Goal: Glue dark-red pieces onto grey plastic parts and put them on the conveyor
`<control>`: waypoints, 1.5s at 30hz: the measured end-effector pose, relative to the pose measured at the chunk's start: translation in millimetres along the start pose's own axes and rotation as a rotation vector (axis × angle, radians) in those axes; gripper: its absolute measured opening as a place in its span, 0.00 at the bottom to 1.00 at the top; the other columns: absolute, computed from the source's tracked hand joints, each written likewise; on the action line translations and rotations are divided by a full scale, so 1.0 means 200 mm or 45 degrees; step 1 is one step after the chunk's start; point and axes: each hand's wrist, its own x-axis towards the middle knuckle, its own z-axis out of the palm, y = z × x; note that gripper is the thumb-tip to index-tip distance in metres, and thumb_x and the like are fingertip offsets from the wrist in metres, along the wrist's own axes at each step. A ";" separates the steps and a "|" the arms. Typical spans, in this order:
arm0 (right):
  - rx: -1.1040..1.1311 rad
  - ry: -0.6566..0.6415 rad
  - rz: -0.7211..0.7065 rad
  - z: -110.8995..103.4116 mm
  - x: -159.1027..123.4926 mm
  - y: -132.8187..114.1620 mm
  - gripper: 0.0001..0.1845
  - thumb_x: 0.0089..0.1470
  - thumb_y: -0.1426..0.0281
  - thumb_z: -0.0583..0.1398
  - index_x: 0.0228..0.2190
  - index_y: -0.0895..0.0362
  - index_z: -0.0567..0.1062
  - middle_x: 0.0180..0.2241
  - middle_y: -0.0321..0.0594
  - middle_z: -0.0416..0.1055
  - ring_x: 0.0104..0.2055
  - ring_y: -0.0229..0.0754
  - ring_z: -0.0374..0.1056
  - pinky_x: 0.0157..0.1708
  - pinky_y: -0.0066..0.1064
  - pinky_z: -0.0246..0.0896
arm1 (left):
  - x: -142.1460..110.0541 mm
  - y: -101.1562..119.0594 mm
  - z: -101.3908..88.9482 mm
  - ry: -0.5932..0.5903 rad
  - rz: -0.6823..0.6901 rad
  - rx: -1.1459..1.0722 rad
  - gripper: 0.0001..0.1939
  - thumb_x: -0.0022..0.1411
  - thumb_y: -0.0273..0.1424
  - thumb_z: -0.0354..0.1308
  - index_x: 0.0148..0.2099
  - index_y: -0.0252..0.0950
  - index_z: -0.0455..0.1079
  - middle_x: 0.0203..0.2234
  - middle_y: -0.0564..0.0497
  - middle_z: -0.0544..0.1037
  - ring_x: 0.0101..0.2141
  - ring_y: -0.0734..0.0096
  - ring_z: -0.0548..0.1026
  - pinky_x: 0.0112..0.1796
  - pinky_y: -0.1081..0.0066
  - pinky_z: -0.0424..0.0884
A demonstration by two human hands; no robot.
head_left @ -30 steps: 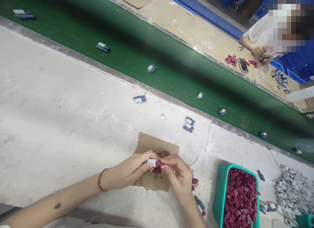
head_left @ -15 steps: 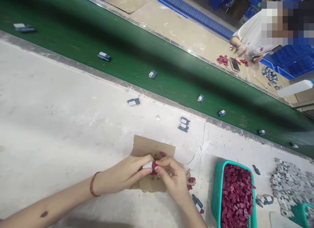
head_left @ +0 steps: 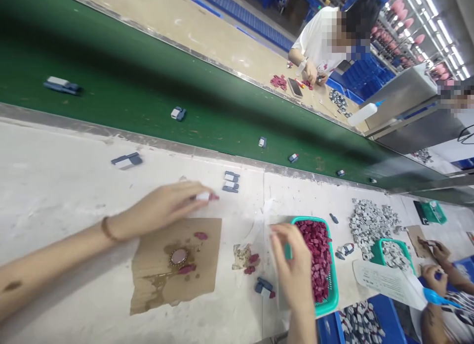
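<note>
In my left hand (head_left: 168,205), above the top edge of the cardboard sheet (head_left: 148,284), is a small white-and-maroon plastic piece (head_left: 205,196), pinched at the fingertips and slightly blurred. My right hand (head_left: 294,260) is at the left side of the green basket (head_left: 335,289) of maroon pieces (head_left: 316,255). Its thumb and fingers are apart, with nothing visible between them. On the cardboard lie a round cap-like dish (head_left: 179,256), wet stains and two maroon pieces. A grey-blue assembled piece (head_left: 265,288) with a maroon tip sits left of my right hand.
A green conveyor belt (head_left: 222,121) carries several grey-and-white pieces past the table. Two assembled pieces (head_left: 231,182) lie near its edge. White parts (head_left: 370,220) are heaped at right, near a white bottle (head_left: 388,282). One co-worker sits across the belt; another's hands work at far right.
My hands have separated: the left carries the piece up towards the belt, the right has let go and moved towards the basket. The view has swung right, uncovering the dish on the cardboard.
</note>
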 end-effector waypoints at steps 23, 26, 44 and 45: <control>0.018 -0.041 0.228 -0.31 0.06 0.32 0.13 0.53 0.58 0.62 0.29 0.54 0.80 0.32 0.44 0.78 0.30 0.45 0.73 0.28 0.33 0.70 | 0.71 -0.43 -0.28 0.483 -0.229 0.566 0.19 0.61 0.31 0.49 0.50 0.30 0.72 0.50 0.33 0.71 0.52 0.39 0.66 0.51 0.46 0.63; 0.440 0.165 0.403 -0.23 0.04 0.23 0.13 0.50 0.58 0.66 0.30 0.55 0.80 0.26 0.41 0.77 0.25 0.42 0.72 0.26 0.32 0.70 | 0.71 -0.39 -0.26 0.516 -0.259 0.491 0.16 0.61 0.32 0.47 0.44 0.31 0.72 0.46 0.32 0.73 0.50 0.38 0.68 0.49 0.48 0.64; 0.772 -0.286 0.125 0.51 0.04 -0.15 0.07 0.53 0.65 0.65 0.30 0.53 0.83 0.29 0.41 0.78 0.30 0.42 0.75 0.30 0.30 0.73 | -0.15 0.01 -0.07 0.297 -0.430 -0.927 0.16 0.56 0.45 0.61 0.37 0.37 0.73 0.35 0.47 0.79 0.38 0.61 0.75 0.39 0.66 0.72; 0.693 -0.308 0.029 0.54 0.03 -0.16 0.06 0.55 0.67 0.64 0.30 0.53 0.83 0.30 0.41 0.78 0.31 0.42 0.75 0.32 0.30 0.73 | -0.19 0.01 -0.06 0.354 -0.463 -0.931 0.15 0.56 0.44 0.62 0.37 0.37 0.74 0.37 0.46 0.79 0.40 0.59 0.75 0.39 0.65 0.72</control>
